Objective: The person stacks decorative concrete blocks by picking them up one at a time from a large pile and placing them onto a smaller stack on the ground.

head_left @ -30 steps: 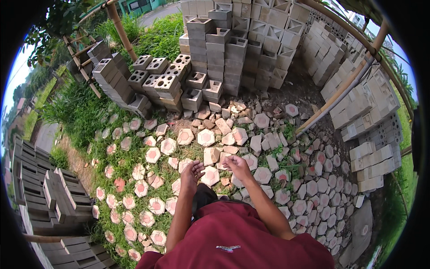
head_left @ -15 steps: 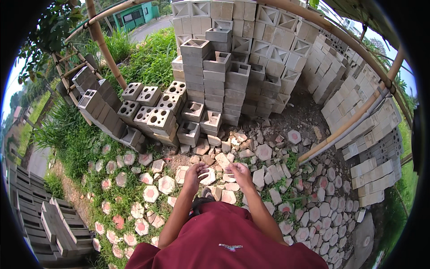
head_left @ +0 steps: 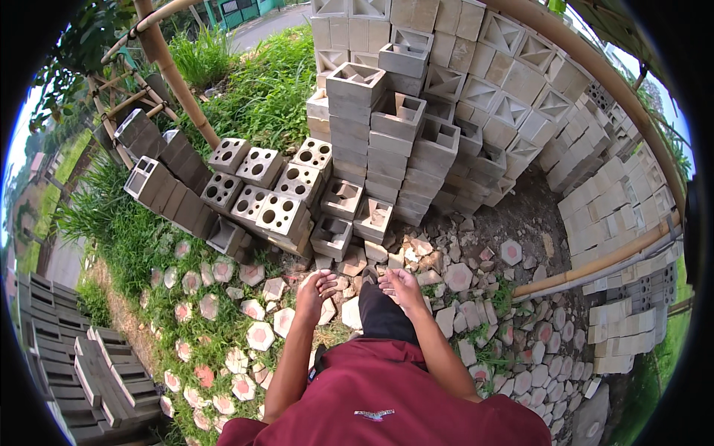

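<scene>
Both hands out in front at the centre of the frame, well apart: the left hand (head_left: 316,289) has its fingers loosely curled around nothing, the right hand (head_left: 402,288) matches it, bent fingers, nothing in them, and between the two a dark shoe (head_left: 370,276) points toward the top of the frame. And there's the trouble spot: rubble (head_left: 422,246), broken and uneven, right ahead of that toe, so a loose piece could well roll or tip underfoot and throw the balance, with neither hand braced on anything! Nearest above the fingers, just above centre, sit the low blocks (head_left: 327,247), clear of both hands, and right behind them climbs the tall stack (head_left: 349,140), with no strap in sight; a stumble into it, or a knock low down, could bring the upper courses over. Off to the right, the pole (head_left: 595,262) slants across at a low angle, a likely thing to bump for anyone drifting that way. Now the hollows, the closest we get to containers: the low blocks gape upward, light on their inner walls, shadow deeper in, and whether anything lies at the bottom I cannot tell; left of centre, the holed blocks (head_left: 297,224) show round openings, mostly dark, contents impossible to make out from here
</scene>
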The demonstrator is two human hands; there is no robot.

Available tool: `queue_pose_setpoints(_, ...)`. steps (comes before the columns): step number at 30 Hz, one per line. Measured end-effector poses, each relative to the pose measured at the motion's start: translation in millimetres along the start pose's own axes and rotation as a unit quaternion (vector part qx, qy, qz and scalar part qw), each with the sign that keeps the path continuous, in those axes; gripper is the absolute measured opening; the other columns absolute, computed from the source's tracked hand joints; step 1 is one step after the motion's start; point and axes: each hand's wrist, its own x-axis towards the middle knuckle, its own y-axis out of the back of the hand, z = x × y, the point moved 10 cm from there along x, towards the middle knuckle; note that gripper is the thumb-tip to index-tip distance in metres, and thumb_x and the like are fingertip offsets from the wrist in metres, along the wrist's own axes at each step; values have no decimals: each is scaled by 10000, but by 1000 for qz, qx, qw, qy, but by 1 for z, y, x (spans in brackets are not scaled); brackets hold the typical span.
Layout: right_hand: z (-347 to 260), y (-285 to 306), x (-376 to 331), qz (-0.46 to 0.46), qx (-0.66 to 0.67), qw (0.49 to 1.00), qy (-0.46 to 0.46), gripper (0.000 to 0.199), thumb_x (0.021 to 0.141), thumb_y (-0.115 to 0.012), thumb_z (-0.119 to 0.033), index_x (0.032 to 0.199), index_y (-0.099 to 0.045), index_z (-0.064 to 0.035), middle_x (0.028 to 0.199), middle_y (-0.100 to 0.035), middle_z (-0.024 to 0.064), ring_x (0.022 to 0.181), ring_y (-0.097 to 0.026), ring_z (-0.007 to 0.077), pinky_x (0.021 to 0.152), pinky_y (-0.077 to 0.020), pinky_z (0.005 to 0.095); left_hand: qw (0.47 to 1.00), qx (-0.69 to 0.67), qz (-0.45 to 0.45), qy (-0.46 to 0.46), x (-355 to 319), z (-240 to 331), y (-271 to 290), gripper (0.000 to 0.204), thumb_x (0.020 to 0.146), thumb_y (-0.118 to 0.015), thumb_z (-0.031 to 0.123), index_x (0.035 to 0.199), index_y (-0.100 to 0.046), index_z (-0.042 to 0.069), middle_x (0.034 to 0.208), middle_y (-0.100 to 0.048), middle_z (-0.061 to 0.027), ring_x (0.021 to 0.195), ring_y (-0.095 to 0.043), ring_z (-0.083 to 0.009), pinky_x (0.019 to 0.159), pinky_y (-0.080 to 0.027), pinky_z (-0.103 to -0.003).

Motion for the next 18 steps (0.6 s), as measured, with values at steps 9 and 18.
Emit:
queue_pose_setpoints(9, -127, 8, 209, 37, -35, 996, 79, 329, 904, -589, -356, 962, -545, -36, 875, -660, 79, 744, -622, 116, 646, -496, 248, 999, 3, -2, -47, 196, 132, -50, 318, 935, -454, 287, 1074, -562, 22, 940, -647, -79, 808, -622, -157, 698, -510, -285)
queue_pose_setpoints(18, -273, -25, 400, 79, -27, 985, 153, 399, 869, -642, -334, 1053, -509, -6, 889, -625, 84, 732, -603, 136, 604, -506, 265, 963, 216, -48, -156, 388, 282, -158, 352, 899, -509, 347, 1107, -563, 68, 1046, -617, -63, 969, -558, -152, 782, -455, -316)
